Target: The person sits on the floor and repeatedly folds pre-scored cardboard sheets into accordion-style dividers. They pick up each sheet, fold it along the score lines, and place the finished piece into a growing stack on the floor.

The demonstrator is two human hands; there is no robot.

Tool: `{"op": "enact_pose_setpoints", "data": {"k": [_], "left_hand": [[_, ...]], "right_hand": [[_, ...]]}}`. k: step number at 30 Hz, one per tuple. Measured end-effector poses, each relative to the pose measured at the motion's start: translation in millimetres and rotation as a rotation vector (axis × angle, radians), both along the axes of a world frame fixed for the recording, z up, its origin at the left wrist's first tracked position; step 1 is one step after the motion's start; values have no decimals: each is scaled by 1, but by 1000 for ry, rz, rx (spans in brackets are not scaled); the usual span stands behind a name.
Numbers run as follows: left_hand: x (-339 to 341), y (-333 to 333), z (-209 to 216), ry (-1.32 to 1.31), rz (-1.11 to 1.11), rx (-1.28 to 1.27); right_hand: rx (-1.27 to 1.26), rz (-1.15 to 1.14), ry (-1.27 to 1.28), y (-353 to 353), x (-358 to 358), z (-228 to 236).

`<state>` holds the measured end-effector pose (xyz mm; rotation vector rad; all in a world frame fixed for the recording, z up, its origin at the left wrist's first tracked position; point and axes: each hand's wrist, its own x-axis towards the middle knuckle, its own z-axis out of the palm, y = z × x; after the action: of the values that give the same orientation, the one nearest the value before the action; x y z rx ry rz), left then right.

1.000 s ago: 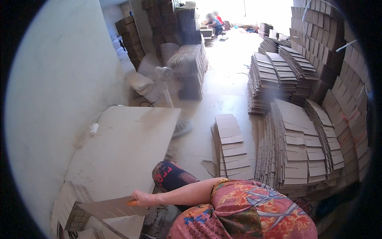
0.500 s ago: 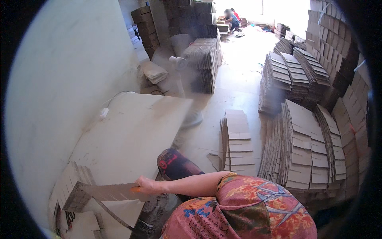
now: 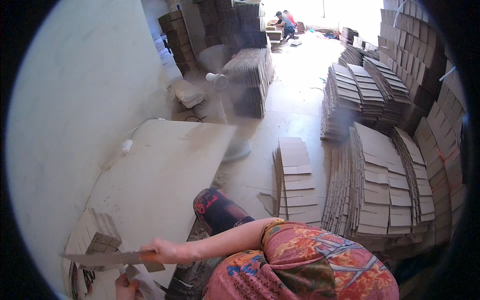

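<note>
My right hand (image 3: 167, 251) reaches across to the left over a pale board, its fingers closed on a long grey cardboard strip (image 3: 102, 258). Something orange covers the fingertips. Lower down, at the bottom edge, shows my left hand (image 3: 127, 287), also with orange on a finger. It pinches a thin greyish cardboard sheet (image 3: 141, 281), partly blurred. Just beyond the strip stand slotted cardboard pieces (image 3: 97, 232) packed side by side at the board's near left end.
The pale board (image 3: 160, 165) runs along the wall, with a white socket block (image 3: 127, 146) on a cord. A standing fan (image 3: 217, 81) is beyond it. Cardboard stacks (image 3: 380, 175) line the right; a smaller stack (image 3: 297, 175) stands nearer. Two people (image 3: 286, 25) sit far off.
My right hand has moved left and nearer with the cardboard strip, which now lies lower in view. My left hand has come into view. The packed slotted pieces are less covered.
</note>
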<state>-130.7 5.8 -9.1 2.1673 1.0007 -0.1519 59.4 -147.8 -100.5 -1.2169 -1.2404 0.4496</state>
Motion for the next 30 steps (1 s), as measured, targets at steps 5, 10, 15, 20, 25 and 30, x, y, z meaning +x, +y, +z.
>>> {"op": "enact_pose_setpoints", "data": {"k": [5,10,15,20,25,30], "left_hand": [[-23,-11,-15,-211,-3,69],[25,-28,-14,-167,-131,134],[11,-48,-11,-327,50,-185],[12,-45,-35,-371,50,-105],[25,-71,-23,-376,-79,-64],[26,-81,-29,-334,-50,-240]], "right_hand": [[4,88,80,5,10,15],[58,-71,144,-44,35,46],[36,-102,-7,-42,28,66],[-85,-121,41,-46,35,68],[-191,-112,-142,-39,38,55],[-169,-99,-220,-33,32,28]]}}
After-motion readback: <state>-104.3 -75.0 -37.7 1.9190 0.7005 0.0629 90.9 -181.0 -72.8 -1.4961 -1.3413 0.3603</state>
